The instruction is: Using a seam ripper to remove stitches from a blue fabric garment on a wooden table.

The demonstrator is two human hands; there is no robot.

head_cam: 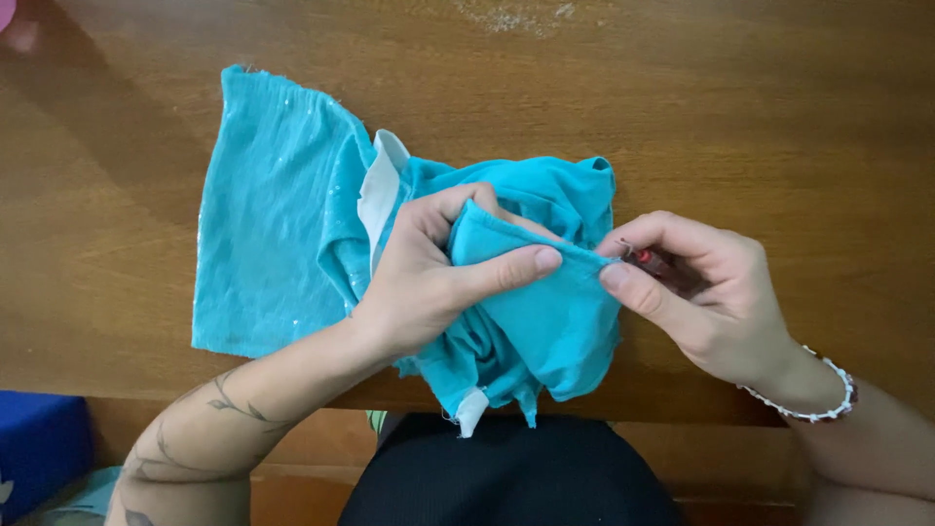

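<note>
Much of the small tool with a red body and thin metal tip [645, 257] is lying hidden inside the right hand [706, 292]; only a red sliver and a glint of metal are showing between the fingertips, so its kind cannot be told. The folds of the turquoise knit garment with white elastic banding [282, 224] are covering one another in the middle, and its lower bunch is hanging over the near edge of the brown wooden table [779, 117], hiding part of that edge. A blue object [39, 448] is being cut off at the lower left corner of the view, and a pink shape [8, 15] at the upper left.

The garment is looking soft and finely ribbed, with tiny shiny flecks on the flat part that is spreading toward the table's left side. The white band is looking smooth and stiff. The table is showing a glossy, streaked grain.

The left hand [438, 278] is clenching a bunched fold of the garment, thumb stretching along a raised seam edge. The right hand is pinching the tool, its tip touching that same edge. A white beaded bracelet [828, 394] is circling the right wrist.
</note>
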